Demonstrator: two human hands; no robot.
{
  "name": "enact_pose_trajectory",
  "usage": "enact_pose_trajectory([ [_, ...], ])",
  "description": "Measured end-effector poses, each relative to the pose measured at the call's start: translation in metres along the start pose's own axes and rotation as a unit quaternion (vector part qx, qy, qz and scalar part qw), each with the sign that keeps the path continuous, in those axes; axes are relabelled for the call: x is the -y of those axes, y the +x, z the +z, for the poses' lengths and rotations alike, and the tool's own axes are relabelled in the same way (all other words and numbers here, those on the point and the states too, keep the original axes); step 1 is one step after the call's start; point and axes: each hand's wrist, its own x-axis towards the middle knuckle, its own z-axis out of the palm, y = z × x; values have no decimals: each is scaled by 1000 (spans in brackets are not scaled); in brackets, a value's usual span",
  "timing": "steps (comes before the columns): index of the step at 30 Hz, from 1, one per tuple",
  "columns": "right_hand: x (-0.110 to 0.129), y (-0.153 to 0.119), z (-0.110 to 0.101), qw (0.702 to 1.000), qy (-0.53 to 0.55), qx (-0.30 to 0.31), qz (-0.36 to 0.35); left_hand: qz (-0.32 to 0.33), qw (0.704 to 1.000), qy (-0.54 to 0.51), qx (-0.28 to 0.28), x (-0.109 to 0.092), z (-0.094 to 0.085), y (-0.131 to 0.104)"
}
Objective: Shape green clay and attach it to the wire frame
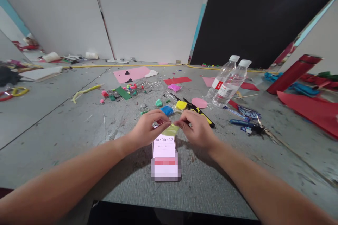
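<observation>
Between the fingertips of my left hand (148,128) and my right hand (197,128) is a small pale yellow packet (171,130), pinched at its upper edge from both sides. It looks like modelling clay in clear film; its top is partly hidden by my fingers. Below it lies a phone (164,151) with a lit timer screen, flat on the grey table (126,179). Just beyond my hands are a blue clay packet (167,110), a yellow clay packet (181,104) and a lump of teal clay (158,103). Black-and-yellow pliers or cutters (203,114) lie behind my right hand.
Two clear water bottles (227,84) stand at the right, near a tilted red flask (294,74). A pen (239,122) and keys lie nearer. Pink paper (132,74), a magenta packet (174,87) and clay bits are farther back. Scissors (16,93) lie far left.
</observation>
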Motion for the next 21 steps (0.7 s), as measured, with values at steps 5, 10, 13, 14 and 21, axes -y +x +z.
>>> enact_pose_trajectory([
  [5, -16, 3, -1, 990, -8, -89, 105, -86, 990, 114, 21, -16, 2, -7],
  [10, -40, 8, -3, 972, -11, -121, 201, -225, 915, 294, 162, -66, 15, -27],
  [13, -49, 8, 0, 960, -27, -114, 254, -252, 887, 346, 173, -90, 30, -41],
  [14, -50, 8, 2, 956, -36, -113, 269, -258, 884, 353, 167, -95, 35, -45],
  [21, -42, 6, 4, 938, -54, -111, 322, -337, 861, 362, 116, -111, 50, -55],
])
